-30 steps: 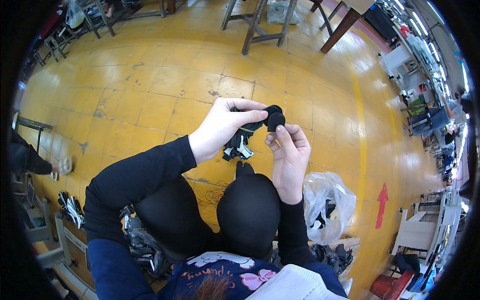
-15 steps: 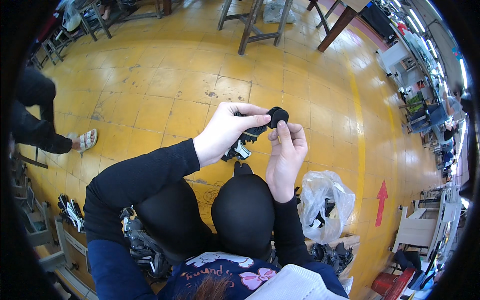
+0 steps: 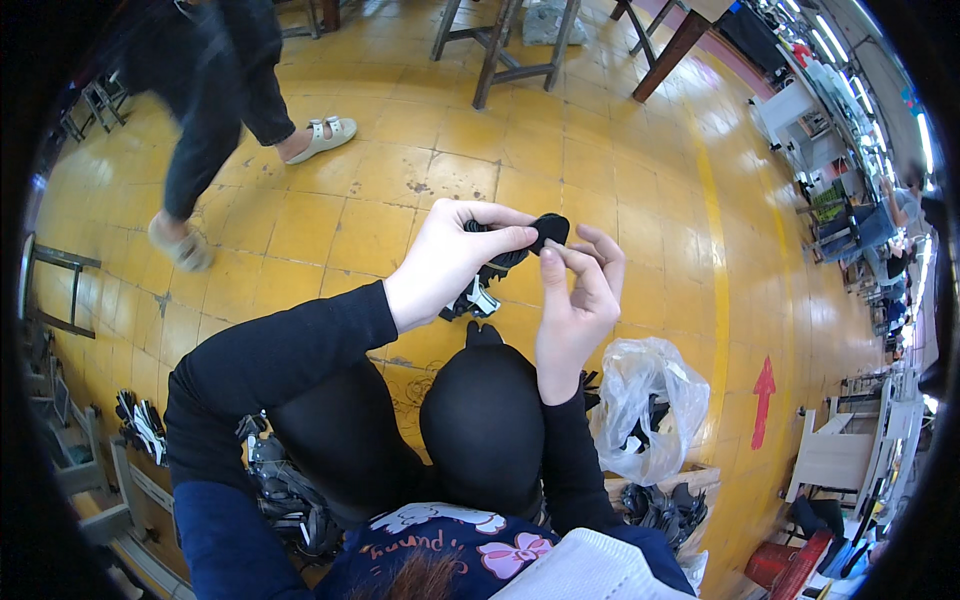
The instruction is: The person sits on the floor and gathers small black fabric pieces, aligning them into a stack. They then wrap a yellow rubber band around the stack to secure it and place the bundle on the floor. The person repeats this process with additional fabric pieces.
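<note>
Okay, so clock directions here are as you look down, centred on your two hands: your left hand (image 3: pixel 450 250) has the black rounded piece (image 3: pixel 552 229) pinched at its edge between thumb and fingers, so the piece sits at about 3 o'clock from that hand, up over the yellow floor (image 3: pixel 620 200). Your right hand (image 3: pixel 580 305) is half curled with thumb and index close together right by the piece's lower edge, the other fingers bent and lifted a bit; honestly can't tell if you've got anything between those tips. Under your left hand, toward its 5 o'clock, there's a black bundle (image 3: pixel 480 298) with pale bits at the bottom end, but your fingers hide how it's held up. At 5 o'clock you've got a clear plastic bag (image 3: pixel 650 410) with dark stuff inside, and just past it a wooden box (image 3: pixel 712 478) with dark pieces (image 3: pixel 665 515). Red floor arrow (image 3: pixel 763 400) at 4. Dark pile (image 3: pixel 285 490) beside your left leg, between 7 and 8, black-and-white bunch (image 3: pixel 145 428) at 8. Someone in dark trousers (image 3: pixel 215 95) and pale sandals (image 3: pixel 322 140) is mid-stride at 10, and a wooden stool (image 3: pixel 497 70) stands at 12.
</note>
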### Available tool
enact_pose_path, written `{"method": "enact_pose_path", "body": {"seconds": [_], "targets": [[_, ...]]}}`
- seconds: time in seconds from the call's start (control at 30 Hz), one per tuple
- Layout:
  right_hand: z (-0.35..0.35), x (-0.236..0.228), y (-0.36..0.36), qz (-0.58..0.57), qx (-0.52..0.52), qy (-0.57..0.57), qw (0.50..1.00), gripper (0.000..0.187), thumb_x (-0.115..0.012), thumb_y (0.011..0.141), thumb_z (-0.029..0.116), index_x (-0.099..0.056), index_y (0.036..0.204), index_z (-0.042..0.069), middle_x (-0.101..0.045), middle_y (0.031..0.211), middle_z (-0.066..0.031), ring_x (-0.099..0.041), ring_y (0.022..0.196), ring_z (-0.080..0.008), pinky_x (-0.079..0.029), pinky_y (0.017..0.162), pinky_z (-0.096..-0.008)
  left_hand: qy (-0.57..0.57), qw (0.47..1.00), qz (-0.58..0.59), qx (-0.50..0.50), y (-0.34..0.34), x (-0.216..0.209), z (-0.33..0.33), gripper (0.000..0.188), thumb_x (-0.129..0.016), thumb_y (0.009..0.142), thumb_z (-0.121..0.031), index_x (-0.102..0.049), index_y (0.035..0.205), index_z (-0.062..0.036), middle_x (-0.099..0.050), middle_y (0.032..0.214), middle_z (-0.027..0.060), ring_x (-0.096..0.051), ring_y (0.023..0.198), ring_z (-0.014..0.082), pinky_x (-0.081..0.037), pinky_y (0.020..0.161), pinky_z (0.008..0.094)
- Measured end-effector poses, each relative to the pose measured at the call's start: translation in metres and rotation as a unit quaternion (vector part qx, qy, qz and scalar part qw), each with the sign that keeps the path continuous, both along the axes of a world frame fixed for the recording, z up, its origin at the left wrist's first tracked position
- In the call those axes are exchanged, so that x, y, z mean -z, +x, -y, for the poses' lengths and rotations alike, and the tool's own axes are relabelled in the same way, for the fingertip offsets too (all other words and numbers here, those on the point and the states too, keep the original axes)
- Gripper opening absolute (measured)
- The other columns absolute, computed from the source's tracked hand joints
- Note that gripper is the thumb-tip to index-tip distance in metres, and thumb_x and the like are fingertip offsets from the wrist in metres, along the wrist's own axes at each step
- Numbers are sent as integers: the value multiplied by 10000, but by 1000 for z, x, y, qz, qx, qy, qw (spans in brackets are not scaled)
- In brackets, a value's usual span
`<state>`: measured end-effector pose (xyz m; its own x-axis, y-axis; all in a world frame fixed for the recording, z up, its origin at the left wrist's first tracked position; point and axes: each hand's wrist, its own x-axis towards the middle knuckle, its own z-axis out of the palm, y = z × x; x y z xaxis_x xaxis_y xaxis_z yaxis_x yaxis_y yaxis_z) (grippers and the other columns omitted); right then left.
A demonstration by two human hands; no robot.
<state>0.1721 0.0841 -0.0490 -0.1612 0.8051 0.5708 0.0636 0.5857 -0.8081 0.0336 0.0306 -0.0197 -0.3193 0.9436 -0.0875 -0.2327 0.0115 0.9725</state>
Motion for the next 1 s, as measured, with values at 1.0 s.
{"method": "enact_pose_path", "body": {"seconds": [1.0], "targets": [[57, -38, 98, 308, -204, -56, 928, 243, -543, 831, -92, -585, 1054, -6, -570, 969, -164, -570, 918, -333, -460, 827, -382, 3, 855, 488, 177, -34, -4, 24, 569, -389, 862, 8, -276, 1411, -86, -448, 1359, 274, -438, 1312, 371, -359, 1127, 479]]}}
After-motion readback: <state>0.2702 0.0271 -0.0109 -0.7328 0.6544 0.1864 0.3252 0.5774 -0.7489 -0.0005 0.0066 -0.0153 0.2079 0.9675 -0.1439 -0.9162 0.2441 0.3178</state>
